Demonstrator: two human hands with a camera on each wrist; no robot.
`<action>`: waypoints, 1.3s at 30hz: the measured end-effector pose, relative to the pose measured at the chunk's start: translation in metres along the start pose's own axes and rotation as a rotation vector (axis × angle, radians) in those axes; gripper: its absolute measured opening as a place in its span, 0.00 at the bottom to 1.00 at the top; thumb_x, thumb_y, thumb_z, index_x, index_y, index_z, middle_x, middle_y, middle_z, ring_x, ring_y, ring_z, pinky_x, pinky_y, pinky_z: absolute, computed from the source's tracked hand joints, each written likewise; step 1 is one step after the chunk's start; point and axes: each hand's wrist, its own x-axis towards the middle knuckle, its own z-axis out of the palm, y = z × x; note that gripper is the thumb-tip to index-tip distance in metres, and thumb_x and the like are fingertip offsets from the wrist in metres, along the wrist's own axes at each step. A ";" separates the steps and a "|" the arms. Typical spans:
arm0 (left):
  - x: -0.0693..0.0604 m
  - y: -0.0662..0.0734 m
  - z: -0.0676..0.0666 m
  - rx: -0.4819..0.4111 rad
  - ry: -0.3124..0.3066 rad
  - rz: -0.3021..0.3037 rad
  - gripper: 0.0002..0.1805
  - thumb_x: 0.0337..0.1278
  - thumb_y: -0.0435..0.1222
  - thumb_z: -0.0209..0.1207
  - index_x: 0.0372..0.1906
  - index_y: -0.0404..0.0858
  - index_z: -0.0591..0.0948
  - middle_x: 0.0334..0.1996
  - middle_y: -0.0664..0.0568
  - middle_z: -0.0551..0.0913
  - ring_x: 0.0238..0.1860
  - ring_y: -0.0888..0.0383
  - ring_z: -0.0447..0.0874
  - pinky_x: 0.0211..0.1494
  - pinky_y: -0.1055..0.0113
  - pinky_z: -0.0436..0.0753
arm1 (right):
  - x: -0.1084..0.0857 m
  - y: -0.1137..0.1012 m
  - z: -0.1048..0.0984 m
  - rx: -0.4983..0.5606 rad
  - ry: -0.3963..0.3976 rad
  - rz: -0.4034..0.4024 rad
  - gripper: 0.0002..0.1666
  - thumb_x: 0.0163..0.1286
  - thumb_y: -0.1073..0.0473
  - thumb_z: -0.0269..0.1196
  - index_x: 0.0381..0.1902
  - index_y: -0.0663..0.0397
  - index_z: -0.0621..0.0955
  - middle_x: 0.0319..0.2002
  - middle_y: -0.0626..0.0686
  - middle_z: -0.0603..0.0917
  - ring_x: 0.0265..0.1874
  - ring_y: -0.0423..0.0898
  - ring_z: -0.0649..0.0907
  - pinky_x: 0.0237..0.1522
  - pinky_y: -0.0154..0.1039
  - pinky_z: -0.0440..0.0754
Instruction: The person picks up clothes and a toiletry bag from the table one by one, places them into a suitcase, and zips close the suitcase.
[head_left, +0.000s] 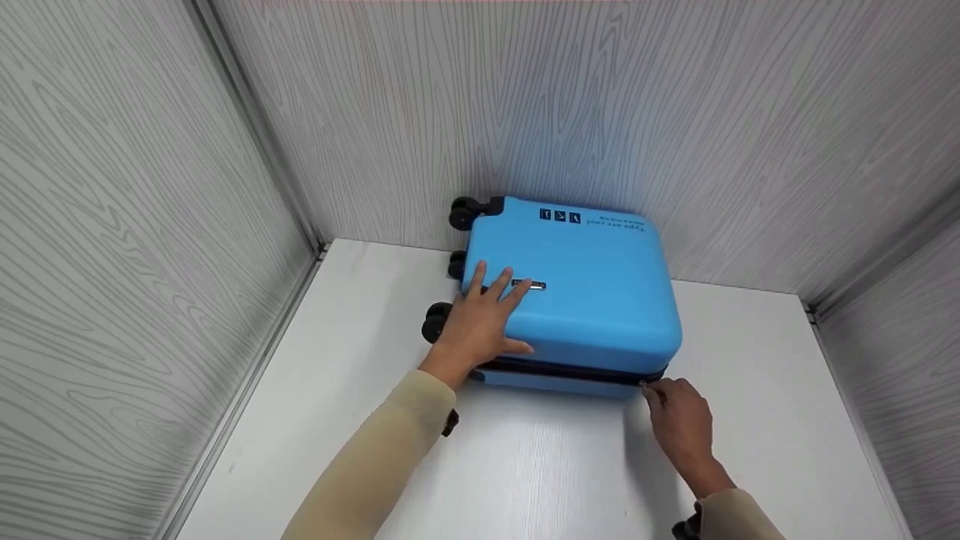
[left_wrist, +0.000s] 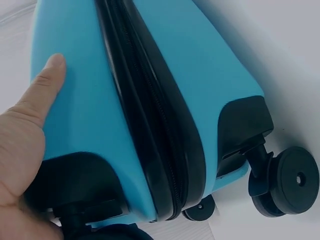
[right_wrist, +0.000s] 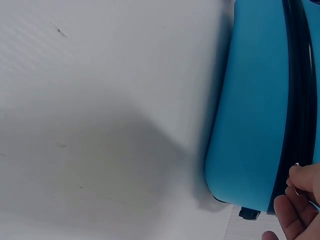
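Observation:
A blue hard-shell suitcase (head_left: 577, 277) lies flat on the white surface, its black wheels (head_left: 437, 322) pointing left. My left hand (head_left: 480, 319) rests on top of the shell near the wheel end, fingers spread. In the left wrist view its thumb (left_wrist: 47, 82) lies along the blue side, beside the black zipper band (left_wrist: 145, 100). At the near right corner my right hand (head_left: 681, 420) pinches a small metal zipper pull (head_left: 643, 385). The right wrist view shows those fingers (right_wrist: 302, 180) bent at the zipper band, with part of the pull hidden between them.
The suitcase stands close to the grey wood-grain back wall (head_left: 555, 97). Similar panels rise on the left (head_left: 112, 262) and right (head_left: 892, 300). White floor (head_left: 540, 472) extends in front and to both sides.

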 end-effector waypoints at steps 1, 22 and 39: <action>0.000 -0.001 -0.001 0.008 0.002 0.002 0.64 0.47 0.75 0.66 0.87 0.57 0.52 0.86 0.51 0.52 0.86 0.36 0.39 0.72 0.32 0.72 | 0.000 -0.001 0.000 0.005 -0.015 0.009 0.06 0.74 0.62 0.68 0.38 0.59 0.89 0.30 0.54 0.82 0.29 0.48 0.78 0.33 0.46 0.74; -0.001 -0.004 0.001 -0.010 0.007 -0.009 0.66 0.46 0.76 0.66 0.87 0.56 0.51 0.87 0.56 0.50 0.87 0.41 0.37 0.71 0.30 0.71 | 0.001 -0.012 0.010 0.039 -0.092 -0.021 0.05 0.76 0.64 0.65 0.39 0.60 0.85 0.32 0.54 0.83 0.31 0.48 0.78 0.36 0.48 0.76; -0.001 -0.004 0.001 0.001 0.011 -0.007 0.66 0.45 0.76 0.65 0.87 0.55 0.52 0.87 0.55 0.51 0.87 0.41 0.39 0.69 0.32 0.75 | 0.003 -0.020 0.012 0.030 -0.049 -0.088 0.04 0.71 0.67 0.68 0.34 0.58 0.85 0.32 0.54 0.84 0.29 0.47 0.79 0.35 0.48 0.77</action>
